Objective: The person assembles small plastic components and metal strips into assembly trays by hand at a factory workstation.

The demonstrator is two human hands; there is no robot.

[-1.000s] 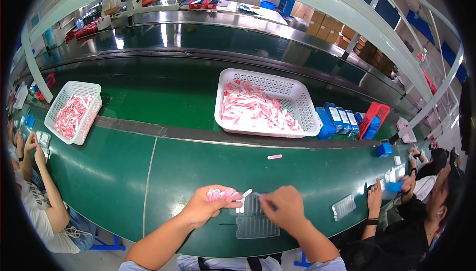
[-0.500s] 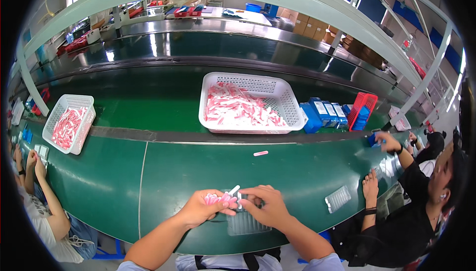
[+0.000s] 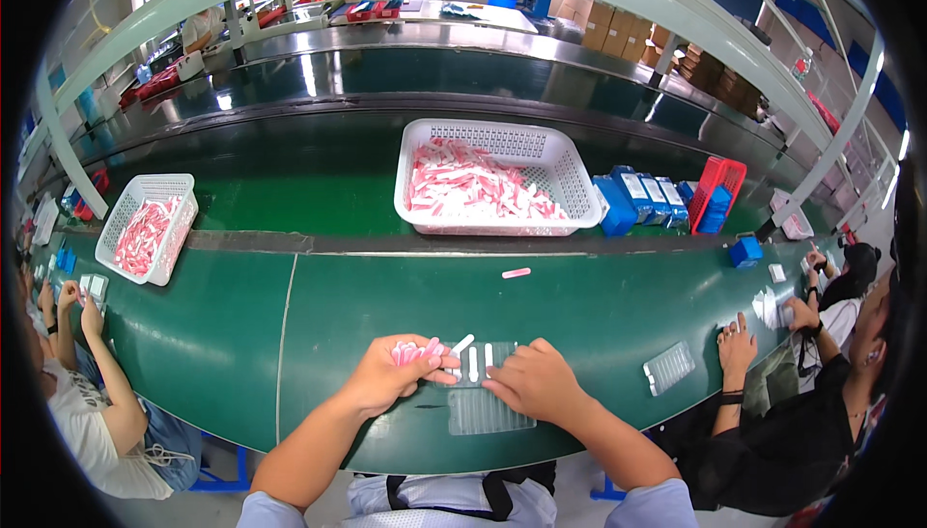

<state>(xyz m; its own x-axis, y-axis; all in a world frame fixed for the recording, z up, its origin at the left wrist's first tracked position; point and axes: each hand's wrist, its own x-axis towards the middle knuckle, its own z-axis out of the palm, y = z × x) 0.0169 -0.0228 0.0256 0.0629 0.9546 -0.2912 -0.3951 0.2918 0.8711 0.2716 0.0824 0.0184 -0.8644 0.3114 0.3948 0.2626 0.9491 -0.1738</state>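
Observation:
My left hand [image 3: 381, 374] is closed around a fanned bunch of small pink-and-white strips [image 3: 417, 349], rounded at the ends and shaped like mini nail files. One white strip [image 3: 463, 345] slants up beside its fingertips. Beneath both hands lies a clear plastic blister tray [image 3: 491, 414] with narrow slots, its far half partly covered by my fingers. A white strip [image 3: 473, 364] lies lengthwise in that far half. My right hand [image 3: 536, 381] is curled, with its thumb and fingertips pinched at another white strip [image 3: 489, 356] just right of it.
A large white basket [image 3: 497, 226] of pink-and-white strips stands beyond, with blue boxes [image 3: 632, 202] and a red basket [image 3: 716, 195] to its right. One strip [image 3: 517, 273] lies loose. Another clear tray [image 3: 669, 369] is near a co-worker on the right; a smaller basket [image 3: 179, 238] stands left.
My right hand has moved slightly right, and a second white strip now shows at its fingertips over the tray. On the right, the co-worker's arm has drawn back from a blue box.

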